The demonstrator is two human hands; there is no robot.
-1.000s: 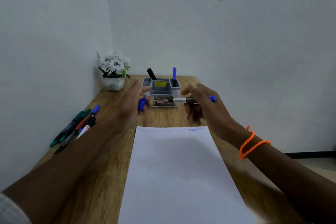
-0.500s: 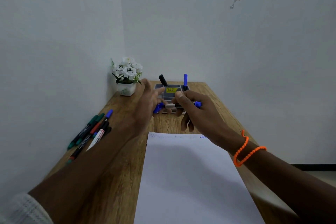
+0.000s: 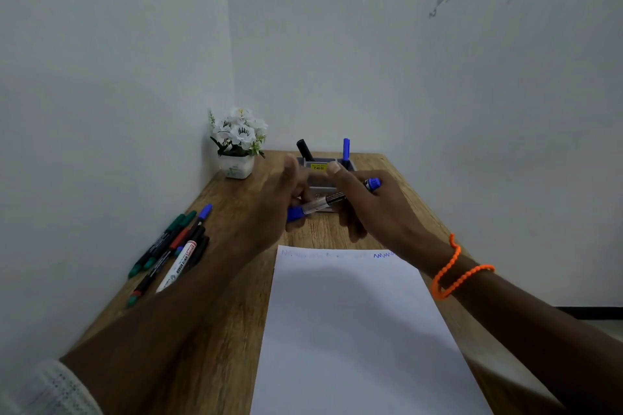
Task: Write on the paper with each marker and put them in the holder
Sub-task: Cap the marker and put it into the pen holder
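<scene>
My right hand (image 3: 381, 212) grips a blue marker (image 3: 325, 203) by its barrel, level above the table in front of the grey holder (image 3: 350, 166). My left hand (image 3: 269, 216), blurred, pinches the blue cap (image 3: 296, 213), which meets the marker's left end. The holder carries a yellow label and has a black marker (image 3: 304, 149) and a blue marker (image 3: 346, 148) standing in it. The white paper (image 3: 354, 330) lies below my hands, with faint scribbles and a blue zigzag along its top edge.
Several loose markers (image 3: 175, 253), green, red, blue and black, lie by the left wall. A white pot of white flowers (image 3: 236, 168) stands in the back left corner. Walls close the wooden table (image 3: 229, 313) at the left and back.
The cap in my left hand and the marker in my right were apart one second ago. They have come together, and the cap now sits against the marker's end. The view tilted upward.
</scene>
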